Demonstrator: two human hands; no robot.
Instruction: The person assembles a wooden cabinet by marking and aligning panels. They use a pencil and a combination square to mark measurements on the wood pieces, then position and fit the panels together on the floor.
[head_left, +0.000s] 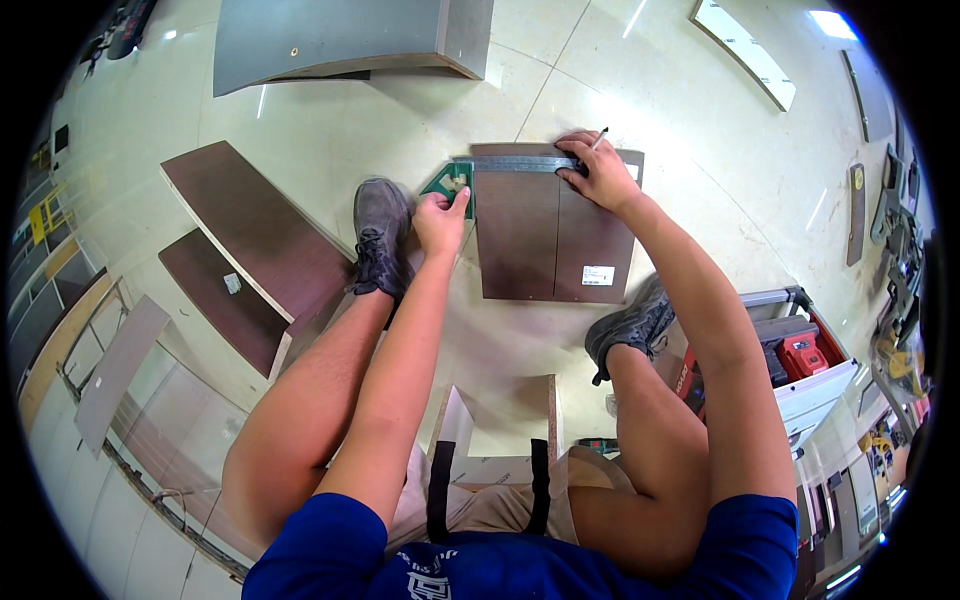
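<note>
A brown board (520,235) lies on the floor in front of me, with a thin line running down its middle and a white label near its lower right. Across its far edge rests the steel rule of a combination square (515,163), whose green head sits against the board's left edge. My left hand (440,220) grips that green head, thumb on top. My right hand (598,175) is closed around a slim pale pen (600,138) with a dark end pointing up. Its fingers press near the rule's right end. The pen's lower end is hidden by the fingers.
A grey cabinet piece (340,45) stands at the far left. Brown panels (250,225) lean beside my left shoe (380,225). An open-topped case with a red battery (802,357) is at the right. A small box frame (552,415) stands between my legs.
</note>
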